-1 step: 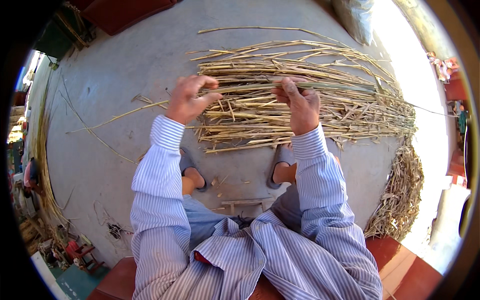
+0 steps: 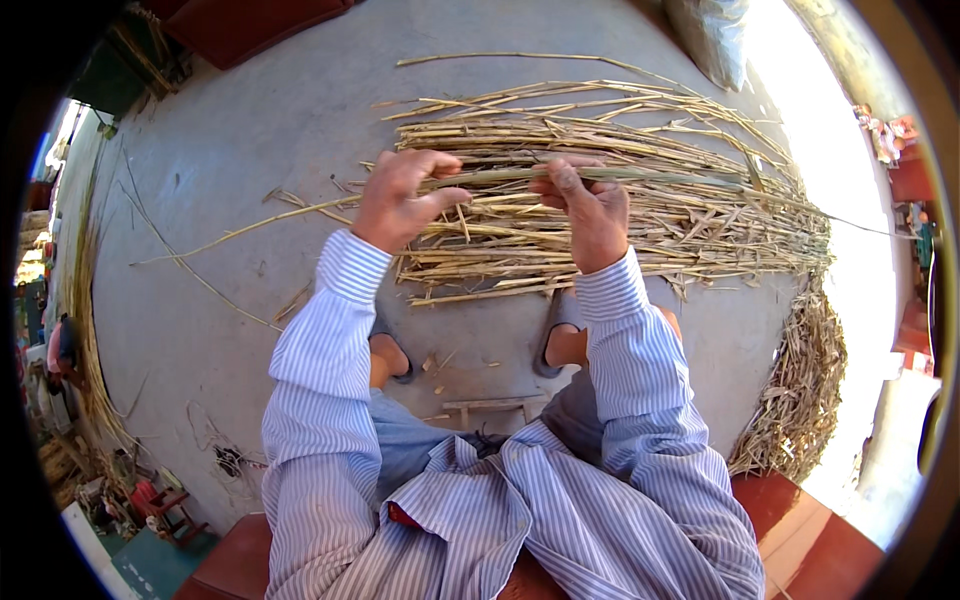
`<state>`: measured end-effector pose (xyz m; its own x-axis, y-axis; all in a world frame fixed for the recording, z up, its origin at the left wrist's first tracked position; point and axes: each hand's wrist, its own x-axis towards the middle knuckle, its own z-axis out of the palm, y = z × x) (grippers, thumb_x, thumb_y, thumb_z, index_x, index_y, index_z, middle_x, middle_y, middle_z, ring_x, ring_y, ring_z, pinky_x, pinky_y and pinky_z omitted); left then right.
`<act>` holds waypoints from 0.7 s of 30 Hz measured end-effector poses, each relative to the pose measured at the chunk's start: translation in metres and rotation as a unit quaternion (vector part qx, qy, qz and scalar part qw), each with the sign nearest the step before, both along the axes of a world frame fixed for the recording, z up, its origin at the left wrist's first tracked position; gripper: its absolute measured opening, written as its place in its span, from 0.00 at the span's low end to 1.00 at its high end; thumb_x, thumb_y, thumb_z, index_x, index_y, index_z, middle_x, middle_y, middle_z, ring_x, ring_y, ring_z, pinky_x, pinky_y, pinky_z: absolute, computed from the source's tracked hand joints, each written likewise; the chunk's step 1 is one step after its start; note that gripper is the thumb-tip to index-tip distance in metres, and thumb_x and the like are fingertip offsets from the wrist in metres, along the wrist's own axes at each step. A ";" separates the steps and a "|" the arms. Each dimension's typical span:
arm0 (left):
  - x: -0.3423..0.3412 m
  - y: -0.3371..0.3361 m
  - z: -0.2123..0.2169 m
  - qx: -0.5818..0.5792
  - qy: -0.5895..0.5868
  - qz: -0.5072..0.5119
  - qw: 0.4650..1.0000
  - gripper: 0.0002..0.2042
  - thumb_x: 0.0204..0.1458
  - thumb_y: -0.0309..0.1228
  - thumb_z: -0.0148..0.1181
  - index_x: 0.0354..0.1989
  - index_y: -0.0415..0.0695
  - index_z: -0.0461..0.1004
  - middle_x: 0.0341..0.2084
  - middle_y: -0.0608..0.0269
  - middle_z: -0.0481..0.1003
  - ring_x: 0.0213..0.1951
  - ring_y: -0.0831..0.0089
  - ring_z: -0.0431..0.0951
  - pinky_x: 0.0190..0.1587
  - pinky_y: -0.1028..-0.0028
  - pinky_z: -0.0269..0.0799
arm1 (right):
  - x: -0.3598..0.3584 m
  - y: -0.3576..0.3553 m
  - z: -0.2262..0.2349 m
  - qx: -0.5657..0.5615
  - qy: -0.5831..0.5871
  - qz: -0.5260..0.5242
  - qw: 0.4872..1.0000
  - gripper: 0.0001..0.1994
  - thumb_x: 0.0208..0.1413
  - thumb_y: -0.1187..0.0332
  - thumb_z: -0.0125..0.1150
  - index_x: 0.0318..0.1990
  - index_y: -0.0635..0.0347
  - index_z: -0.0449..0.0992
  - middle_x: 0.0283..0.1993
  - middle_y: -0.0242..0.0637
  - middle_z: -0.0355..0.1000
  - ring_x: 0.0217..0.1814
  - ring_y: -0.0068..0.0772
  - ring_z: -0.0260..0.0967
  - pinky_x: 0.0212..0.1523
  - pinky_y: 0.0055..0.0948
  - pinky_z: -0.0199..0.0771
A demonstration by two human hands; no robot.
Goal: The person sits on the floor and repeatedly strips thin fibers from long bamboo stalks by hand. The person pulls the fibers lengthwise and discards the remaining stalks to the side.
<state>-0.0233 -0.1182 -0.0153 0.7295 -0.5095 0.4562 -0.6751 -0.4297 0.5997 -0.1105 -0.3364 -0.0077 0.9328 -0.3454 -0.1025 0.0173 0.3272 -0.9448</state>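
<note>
Change since earlier frame: both your hands hold as before, no shift visible; the stalk lies the same across them.
Left hand: your left hand (image 2: 400, 200) is curled closed round a long pale green-yellow reed stalk (image 2: 640, 176), thumb on top.
Right hand: your right hand (image 2: 590, 205) pinches the same stalk, fingers folded over it.
Stalk position: held level just above the wide flat layer of dry yellow straw stalks (image 2: 690, 225) on the grey concrete floor (image 2: 250, 130).
Progress: judging by the many stalks already laid side by side, well along; the held one is not yet set down.
Left over: a loose heap of dry straw (image 2: 800, 400) at your right looks unused.
Around: your sandalled feet (image 2: 560, 345) near the layer's edge, a small wooden stool (image 2: 490, 408) between them, stray stalks (image 2: 200, 250) at left.
In the way: nothing blocks the layer.
</note>
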 end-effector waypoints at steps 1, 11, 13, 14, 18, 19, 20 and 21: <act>-0.008 -0.017 0.000 -0.024 -0.020 -0.006 1.000 0.08 0.43 0.36 0.67 0.29 0.47 0.78 0.27 0.65 0.79 0.33 0.67 0.77 0.37 0.67 0.62 | 0.001 0.008 -0.004 0.008 0.013 0.025 1.000 0.09 0.58 0.69 0.62 0.41 0.65 0.75 0.35 0.39 0.77 0.35 0.29 0.77 0.36 0.22 0.77; 0.011 0.005 0.012 -0.052 0.146 -0.065 0.986 0.08 0.46 0.33 0.66 0.29 0.42 0.79 0.23 0.61 0.79 0.23 0.67 0.78 0.23 0.70 0.68 | -0.007 -0.007 -0.008 -0.022 -0.045 0.005 0.999 0.13 0.60 0.69 0.58 0.49 0.66 0.73 0.42 0.41 0.77 0.42 0.31 0.76 0.43 0.26 0.77; 0.004 -0.001 0.005 -0.082 0.098 -0.086 0.988 0.09 0.46 0.35 0.67 0.28 0.43 0.79 0.21 0.63 0.77 0.23 0.68 0.76 0.28 0.68 0.68 | -0.008 0.002 -0.008 -0.036 -0.036 0.000 0.999 0.13 0.61 0.68 0.58 0.48 0.67 0.74 0.41 0.42 0.77 0.41 0.31 0.77 0.42 0.27 0.77; -0.003 -0.012 0.000 -0.060 0.021 -0.063 0.996 0.09 0.45 0.37 0.67 0.28 0.44 0.79 0.19 0.64 0.76 0.24 0.68 0.75 0.32 0.67 0.67 | -0.008 0.004 -0.008 -0.044 -0.032 -0.005 0.999 0.13 0.61 0.67 0.57 0.47 0.67 0.74 0.41 0.42 0.77 0.40 0.31 0.77 0.42 0.27 0.78; -0.007 -0.028 0.000 -0.096 -0.004 -0.022 0.995 0.09 0.44 0.37 0.69 0.26 0.46 0.79 0.16 0.66 0.73 0.25 0.70 0.73 0.38 0.68 0.64 | -0.009 0.001 -0.008 -0.070 -0.028 -0.038 0.996 0.13 0.61 0.62 0.58 0.41 0.65 0.75 0.36 0.39 0.78 0.36 0.29 0.77 0.37 0.25 0.77; -0.006 -0.028 0.005 -0.119 0.020 -0.029 0.992 0.09 0.44 0.36 0.69 0.26 0.45 0.78 0.16 0.65 0.73 0.25 0.71 0.73 0.37 0.68 0.65 | -0.007 0.000 -0.009 -0.050 -0.004 -0.038 0.998 0.13 0.61 0.62 0.59 0.41 0.65 0.75 0.36 0.39 0.78 0.36 0.29 0.77 0.36 0.25 0.77; -0.002 -0.033 0.007 -0.191 0.170 -0.024 0.967 0.08 0.45 0.33 0.69 0.27 0.43 0.78 0.16 0.64 0.73 0.27 0.73 0.74 0.33 0.69 0.67 | -0.005 -0.004 -0.012 -0.035 0.021 -0.045 0.998 0.13 0.60 0.61 0.59 0.41 0.65 0.75 0.36 0.39 0.78 0.35 0.29 0.77 0.36 0.25 0.77; 0.005 -0.031 0.005 -0.199 0.151 -0.031 0.968 0.07 0.46 0.31 0.68 0.27 0.41 0.78 0.20 0.61 0.76 0.29 0.74 0.76 0.31 0.71 0.70 | -0.007 -0.012 -0.016 -0.027 0.051 -0.060 0.997 0.13 0.60 0.61 0.60 0.41 0.64 0.75 0.35 0.39 0.78 0.35 0.29 0.77 0.35 0.24 0.77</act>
<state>-0.0178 -0.1496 -0.0103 0.8338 -0.3840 0.3966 -0.4608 -0.0887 0.8830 -0.1178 -0.3485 -0.0234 0.8698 -0.4620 -0.1734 -0.0438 0.2776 -0.9597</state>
